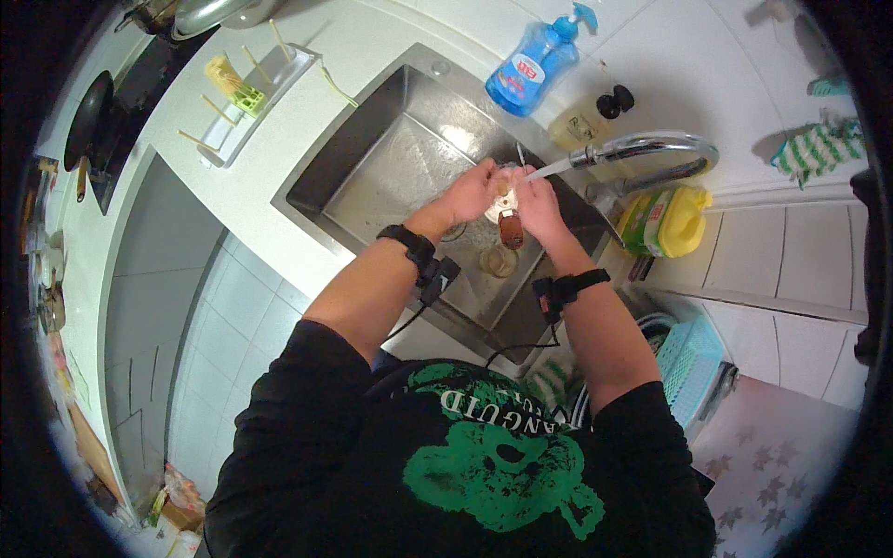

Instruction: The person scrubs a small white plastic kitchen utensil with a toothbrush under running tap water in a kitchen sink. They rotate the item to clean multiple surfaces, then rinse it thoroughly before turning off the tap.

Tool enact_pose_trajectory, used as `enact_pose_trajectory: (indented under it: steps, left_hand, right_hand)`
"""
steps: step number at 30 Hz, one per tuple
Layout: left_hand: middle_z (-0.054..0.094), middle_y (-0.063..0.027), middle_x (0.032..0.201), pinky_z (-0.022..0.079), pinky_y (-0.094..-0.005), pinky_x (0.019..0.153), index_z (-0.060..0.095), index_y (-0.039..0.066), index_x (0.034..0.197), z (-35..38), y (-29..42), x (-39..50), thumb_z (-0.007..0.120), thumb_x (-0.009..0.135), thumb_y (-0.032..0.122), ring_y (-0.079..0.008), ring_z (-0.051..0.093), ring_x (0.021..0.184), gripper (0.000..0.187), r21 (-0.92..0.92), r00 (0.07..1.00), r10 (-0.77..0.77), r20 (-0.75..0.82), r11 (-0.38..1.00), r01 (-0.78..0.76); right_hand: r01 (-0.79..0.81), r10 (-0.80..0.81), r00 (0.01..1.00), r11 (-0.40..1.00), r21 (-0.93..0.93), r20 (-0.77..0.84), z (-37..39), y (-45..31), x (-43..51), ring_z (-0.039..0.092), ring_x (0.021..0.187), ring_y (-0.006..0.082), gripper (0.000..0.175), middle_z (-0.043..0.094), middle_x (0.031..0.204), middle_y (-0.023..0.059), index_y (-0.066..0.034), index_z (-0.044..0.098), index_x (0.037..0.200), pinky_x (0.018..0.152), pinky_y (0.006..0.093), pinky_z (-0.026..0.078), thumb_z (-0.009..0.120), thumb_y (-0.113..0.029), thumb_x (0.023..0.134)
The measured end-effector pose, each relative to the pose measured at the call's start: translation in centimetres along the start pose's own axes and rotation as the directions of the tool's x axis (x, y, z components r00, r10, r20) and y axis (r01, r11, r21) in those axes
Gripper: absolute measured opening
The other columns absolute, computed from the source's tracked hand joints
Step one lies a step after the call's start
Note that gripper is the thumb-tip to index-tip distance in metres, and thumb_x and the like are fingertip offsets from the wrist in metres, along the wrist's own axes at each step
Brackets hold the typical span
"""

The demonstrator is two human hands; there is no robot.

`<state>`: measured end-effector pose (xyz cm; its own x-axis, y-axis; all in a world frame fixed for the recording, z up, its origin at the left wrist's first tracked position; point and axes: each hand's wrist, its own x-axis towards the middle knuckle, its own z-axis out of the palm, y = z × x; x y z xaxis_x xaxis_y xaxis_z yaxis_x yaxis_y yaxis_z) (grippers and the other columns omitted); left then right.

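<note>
Both hands are over a stainless steel sink [377, 153], close together under water running from a curved chrome faucet [649, 143]. My left hand [478, 190] and my right hand [538, 202] grip a small pale item [504, 202] between them; its exact kind is unclear. A brown, rounded handle-like part [511, 230] extends from it towards me. Something thin and metallic rises beside the fingers. Below the hands, a round, clear glass-like object [498, 261] lies on the sink's bottom. Another round thing is partly hidden by my left wrist.
Behind the sink stand a blue pump bottle [534, 70] and a pale bottle with a black cap [579, 129]. A yellow jug [680, 222] is at the right. A white rack with pegs [258, 104] lies on the left counter. Wrist straps carry cables.
</note>
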<state>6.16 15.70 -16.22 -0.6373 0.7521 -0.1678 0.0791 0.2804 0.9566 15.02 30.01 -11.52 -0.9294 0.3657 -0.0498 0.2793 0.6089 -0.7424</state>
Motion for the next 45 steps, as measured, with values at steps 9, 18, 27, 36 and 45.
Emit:
enact_pose_trajectory:
  steps: [9, 18, 27, 36, 45]
  left_hand:
    - [0.059, -0.0057, 0.116, 0.049, -0.0307, 0.087, 0.047, 0.005, 0.135, 3.9, -0.4, -2.1, 0.051, 0.103, 0.027, -0.0142, 0.058, 0.101, 0.04, -0.671, 0.989, -0.063, -0.137, 0.74, -0.046]
    - [0.06, -0.0057, 0.116, 0.047, -0.0306, 0.092, 0.047, 0.006, 0.135, 0.3, 0.6, -3.6, 0.053, 0.101, 0.022, -0.0131, 0.056, 0.105, 0.038, -0.327, 0.986, 0.12, -0.112, 0.933, -0.151]
    - [0.062, -0.0071, 0.11, 0.048, -0.0299, 0.088, 0.048, 0.004, 0.136, -0.1, 0.8, -2.6, 0.05, 0.103, 0.021, -0.0133, 0.058, 0.102, 0.037, -0.508, 0.99, 0.04, -0.138, 0.855, -0.106]
    - [0.058, -0.0059, 0.075, 0.039, -0.0291, 0.041, 0.048, 0.002, 0.134, 0.8, 2.2, -2.9, 0.045, 0.105, 0.023, -0.0112, 0.048, 0.044, 0.036, -0.525, 0.97, -0.059, -0.236, 0.848, -0.077]
    - [0.059, -0.005, 0.076, 0.04, -0.0281, 0.042, 0.046, 0.004, 0.136, 0.5, 2.3, -2.3, 0.043, 0.106, 0.026, -0.0106, 0.049, 0.047, 0.037, -0.543, 0.974, 0.002, -0.229, 0.829, -0.129]
  right_hand:
    - [-0.161, 0.206, 0.933, 0.972, 0.169, -0.294, 2.7, 0.8, 0.4, 0.06, 0.096, 0.0485, 0.044, 0.063, 0.095, 0.0317, 0.0047, 0.06, 0.096, 0.08, 0.0465, 0.048, 0.049, -0.037, 0.1]
    - [-0.125, 0.101, 0.914, 0.992, 0.036, 0.392, -0.4, 0.7, 3.1, 0.043, 0.064, 0.0106, 0.042, 0.053, 0.073, -0.0001, -0.0027, 0.058, 0.099, 0.056, 0.0318, 0.039, 0.055, -0.045, 0.099]
    - [-0.032, 0.0, 0.973, 0.99, 0.135, 0.231, 0.8, -0.1, 2.0, 0.059, 0.093, 0.0275, 0.039, 0.062, 0.1, 0.0157, 0.0002, 0.055, 0.114, 0.081, 0.037, 0.047, 0.042, -0.035, 0.104]
    - [-0.133, 0.109, 0.989, 0.944, 0.301, 0.096, 2.5, -0.7, -0.8, 0.056, 0.113, 0.034, 0.044, 0.059, 0.121, 0.0224, 0.0028, 0.047, 0.133, 0.098, 0.0394, 0.043, 0.049, -0.02, 0.095]
    - [-0.563, 0.299, 0.817, 0.598, 0.57, 0.493, -1.5, -3.0, -0.8, 0.047, 0.066, 0.0062, 0.042, 0.057, 0.092, 0.0003, -0.0073, 0.053, 0.126, 0.053, 0.0241, 0.034, 0.066, -0.027, 0.091]
